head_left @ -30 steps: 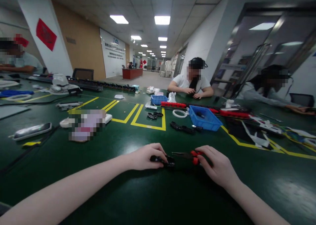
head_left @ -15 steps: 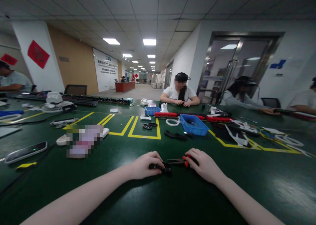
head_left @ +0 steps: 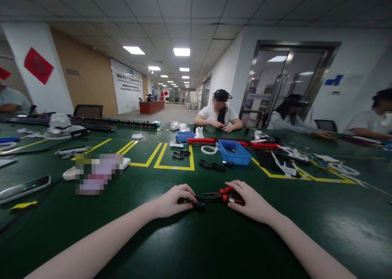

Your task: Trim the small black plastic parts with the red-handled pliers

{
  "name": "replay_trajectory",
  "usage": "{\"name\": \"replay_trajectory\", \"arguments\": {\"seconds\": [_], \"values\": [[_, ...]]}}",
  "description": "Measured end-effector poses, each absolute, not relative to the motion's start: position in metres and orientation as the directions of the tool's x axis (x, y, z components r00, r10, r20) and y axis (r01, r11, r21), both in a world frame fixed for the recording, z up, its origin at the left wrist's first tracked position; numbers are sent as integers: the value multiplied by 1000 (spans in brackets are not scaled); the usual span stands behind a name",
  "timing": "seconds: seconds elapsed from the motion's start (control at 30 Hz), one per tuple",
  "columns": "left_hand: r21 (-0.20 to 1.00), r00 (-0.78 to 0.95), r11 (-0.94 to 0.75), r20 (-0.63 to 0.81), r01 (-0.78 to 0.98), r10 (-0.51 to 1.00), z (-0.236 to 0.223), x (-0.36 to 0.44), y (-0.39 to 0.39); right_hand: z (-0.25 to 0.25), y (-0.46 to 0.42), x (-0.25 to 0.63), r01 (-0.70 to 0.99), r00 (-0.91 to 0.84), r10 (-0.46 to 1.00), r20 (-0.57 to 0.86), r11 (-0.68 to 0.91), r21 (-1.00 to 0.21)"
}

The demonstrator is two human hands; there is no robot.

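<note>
As my left hand pinches the black part at the green table | my right hand grips red-handled pliers, handles apart; tips near part | best held steady (without twisting)

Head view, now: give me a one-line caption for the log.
Left hand holding a small black part, right hand holding red-handled pliers above the green table.

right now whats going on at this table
The left hand holds a small black part low over the green table. The right hand grips red-handled pliers, their tips pointing at that part; whether they touch it is too small to tell. Beyond them sits a blue bin, and across the table a person has both hands together near its surface.
</note>
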State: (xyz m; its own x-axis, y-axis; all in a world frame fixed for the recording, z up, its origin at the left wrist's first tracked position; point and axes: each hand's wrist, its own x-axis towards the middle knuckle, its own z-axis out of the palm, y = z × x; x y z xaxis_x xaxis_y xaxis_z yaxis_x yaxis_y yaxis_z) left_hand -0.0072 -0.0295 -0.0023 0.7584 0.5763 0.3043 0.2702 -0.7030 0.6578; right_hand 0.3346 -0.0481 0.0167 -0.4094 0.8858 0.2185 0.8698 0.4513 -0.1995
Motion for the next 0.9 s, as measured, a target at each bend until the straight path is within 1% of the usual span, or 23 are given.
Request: {"name": "replay_trajectory", "arguments": {"seconds": [0.1, 0.23, 0.47, 0.6, 0.67, 0.8, 0.9], "values": [[651, 750, -698, 293, 298, 593, -3, -7, -29, 14, -47, 330, 872, -407, 876, 257, 457, -176], [658, 739, -676, 265, 331, 620, -4, -8, -28, 14, -48, 327, 863, -431, 833, 347, 492, -111], [613, 748, -699, 252, 368, 614, -2, -10, -31, 16, -48, 325, 835, -495, 692, 526, 547, 66], [596, 751, -711, 257, 372, 608, -1, -10, -31, 16, -46, 326, 812, -541, 607, 582, 557, 174], [627, 752, -699, 262, 344, 605, -2, -10, -28, 16, -45, 327, 803, -561, 574, 596, 554, 221], [763, 711, -592, 263, 261, 652, -5, -10, -24, 15, -48, 325, 795, -575, 533, 620, 544, 269], [778, 704, -568, 244, 268, 667, -5, -11, -24, 15, -52, 319, 783, -587, 492, 643, 547, 296]]}}
